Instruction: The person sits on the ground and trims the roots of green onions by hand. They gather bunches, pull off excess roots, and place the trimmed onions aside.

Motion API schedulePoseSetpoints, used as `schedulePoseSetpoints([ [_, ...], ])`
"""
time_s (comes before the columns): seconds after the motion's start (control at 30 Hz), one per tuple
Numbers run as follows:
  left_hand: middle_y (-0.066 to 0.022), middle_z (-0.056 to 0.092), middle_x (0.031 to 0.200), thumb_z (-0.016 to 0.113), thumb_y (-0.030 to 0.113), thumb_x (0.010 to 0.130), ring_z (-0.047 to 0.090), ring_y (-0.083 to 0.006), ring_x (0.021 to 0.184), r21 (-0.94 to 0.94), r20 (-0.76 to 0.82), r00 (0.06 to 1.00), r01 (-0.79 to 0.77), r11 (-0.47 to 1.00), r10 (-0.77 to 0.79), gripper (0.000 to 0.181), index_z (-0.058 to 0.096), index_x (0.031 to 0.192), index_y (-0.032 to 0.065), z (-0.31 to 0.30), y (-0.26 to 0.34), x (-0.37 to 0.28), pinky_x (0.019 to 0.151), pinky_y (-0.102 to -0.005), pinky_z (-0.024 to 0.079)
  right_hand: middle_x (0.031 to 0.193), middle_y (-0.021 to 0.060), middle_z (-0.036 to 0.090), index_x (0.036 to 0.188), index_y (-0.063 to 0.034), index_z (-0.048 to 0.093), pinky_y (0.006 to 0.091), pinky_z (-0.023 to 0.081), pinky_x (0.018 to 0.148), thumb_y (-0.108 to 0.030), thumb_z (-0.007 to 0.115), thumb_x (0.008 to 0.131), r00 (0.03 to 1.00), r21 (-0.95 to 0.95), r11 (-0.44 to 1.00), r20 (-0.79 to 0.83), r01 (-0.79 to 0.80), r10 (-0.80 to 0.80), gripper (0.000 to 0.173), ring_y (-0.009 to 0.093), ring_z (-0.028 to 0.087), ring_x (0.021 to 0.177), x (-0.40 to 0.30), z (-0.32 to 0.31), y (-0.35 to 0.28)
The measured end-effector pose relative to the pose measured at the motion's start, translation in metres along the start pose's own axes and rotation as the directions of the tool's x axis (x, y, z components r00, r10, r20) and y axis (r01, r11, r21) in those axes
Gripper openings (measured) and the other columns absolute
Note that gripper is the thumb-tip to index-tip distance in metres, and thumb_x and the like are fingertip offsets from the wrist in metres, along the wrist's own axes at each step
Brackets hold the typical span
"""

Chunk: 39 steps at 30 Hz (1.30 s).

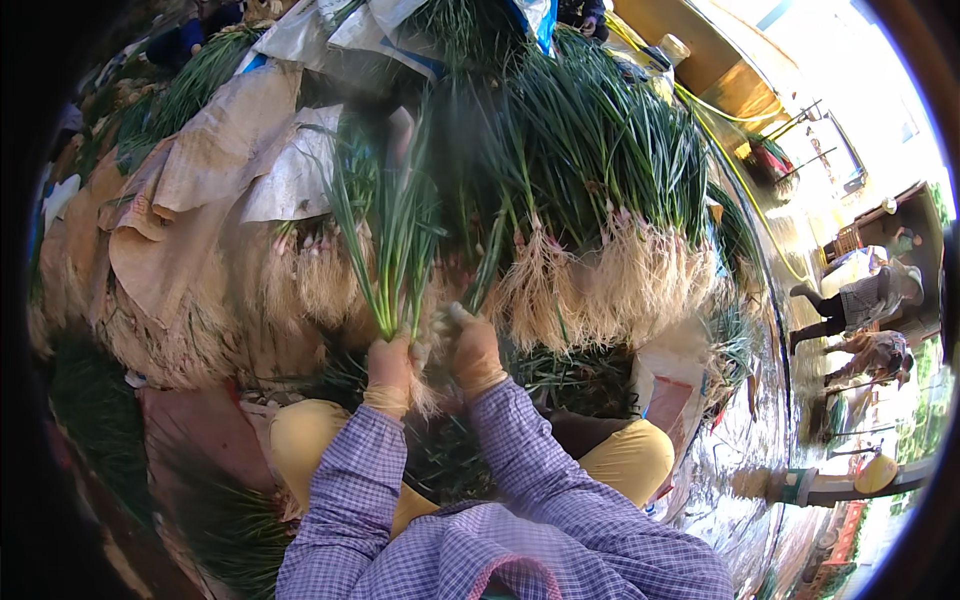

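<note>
My left hand (390, 369), in a tan glove, grips a bunch of green garlic plants (391, 292) low on the stems. Their leaves fan upward, and pale roots (426, 397) hang out below the hand. Close beside it, my right hand (477, 352) is gloved too, its blurred fingertips closed around a few green leaves (486, 274) that slant up to the right. Behind both hands lies a large heap of green garlic (615, 135), with long straw-coloured roots (607, 292) facing me. Loose green leaves (450, 457) cover the ground between my knees.
Brown and white sacking (225, 150) drapes over the heap's left side. More leaves (232, 540) lie at lower left beside a reddish sheet (202, 435). A yellow hose (739, 180) runs along wet ground at right, where two people (870, 300) stand. Other people are partly visible at the top.
</note>
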State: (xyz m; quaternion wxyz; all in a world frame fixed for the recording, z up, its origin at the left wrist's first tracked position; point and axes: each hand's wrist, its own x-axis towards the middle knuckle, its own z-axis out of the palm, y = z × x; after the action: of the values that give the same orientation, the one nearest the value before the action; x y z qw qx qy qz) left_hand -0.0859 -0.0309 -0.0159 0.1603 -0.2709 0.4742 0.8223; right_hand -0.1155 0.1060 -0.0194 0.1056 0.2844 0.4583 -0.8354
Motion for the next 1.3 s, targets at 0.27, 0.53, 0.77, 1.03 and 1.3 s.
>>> schedulePoseSetpoints([
  [0.27,-0.0033,0.063,0.075,0.06,0.017,0.089,0.058,-0.0097,0.058,0.113,0.022,0.976,-0.218,0.969,0.217,0.02,0.058,0.101,0.0012,0.005,-0.017,-0.005,0.048,-0.0218,0.047,0.069,0.0021,0.06,0.094,-0.004,0.06,0.0196,0.037,0.042,-0.012,0.055,0.086,0.968,-0.346,0.906,0.149,0.242,-0.201,0.012,0.006,0.051,0.052,-0.017,0.005,-0.014],
  [0.53,-0.002,0.061,0.083,0.061,0.014,0.087,0.056,-0.0088,0.062,0.371,0.056,0.959,-0.278,0.886,0.277,0.031,0.053,0.115,0.0033,0.0,-0.034,0.0,0.048,-0.0223,0.043,0.083,0.0194,0.064,0.093,-0.0018,0.061,0.0432,0.048,0.073,-0.035,0.056,0.083,0.949,-0.956,-0.086,0.291,0.282,-0.123,0.035,0.037,0.062,0.081,-0.012,0.03,-0.028],
  [0.77,-0.0059,0.059,0.074,0.055,0.011,0.09,0.052,-0.011,0.053,-0.009,0.156,0.977,-0.146,0.989,0.145,0.022,0.051,0.11,0.0028,0.02,-0.03,0.008,0.043,-0.0218,0.039,0.085,0.022,0.063,0.089,-0.0038,0.058,0.0454,0.046,0.073,-0.033,0.054,0.083,0.919,-0.986,0.049,0.127,0.157,-0.374,0.03,0.042,0.059,0.083,-0.021,-0.012,-0.019],
  [1.03,-0.0064,0.062,0.074,0.065,0.01,0.084,0.054,-0.0091,0.055,-0.047,0.255,0.961,0.12,0.992,-0.105,0.021,0.057,0.101,-0.0001,0.001,-0.011,0.01,0.046,-0.0199,0.042,0.089,0.0187,0.065,0.102,-0.0007,0.058,0.0404,0.049,0.078,-0.05,0.059,0.083,0.993,-0.954,-0.287,0.107,0.091,-0.041,0.052,0.031,0.064,0.084,-0.054,-0.052,-0.036],
  [1.3,-0.0051,0.062,0.071,0.066,0.008,0.081,0.048,-0.0081,0.051,-0.206,0.194,0.979,-0.027,0.978,0.068,0.019,0.065,0.098,0.0,0.03,0.005,-0.006,0.045,-0.0194,0.04,0.092,0.0197,0.065,0.115,-0.0018,0.054,0.0384,0.05,0.077,-0.034,0.051,0.09,0.959,-0.965,0.048,0.248,0.257,-0.139,0.041,0.033,0.064,0.086,0.002,-0.031,-0.036],
])
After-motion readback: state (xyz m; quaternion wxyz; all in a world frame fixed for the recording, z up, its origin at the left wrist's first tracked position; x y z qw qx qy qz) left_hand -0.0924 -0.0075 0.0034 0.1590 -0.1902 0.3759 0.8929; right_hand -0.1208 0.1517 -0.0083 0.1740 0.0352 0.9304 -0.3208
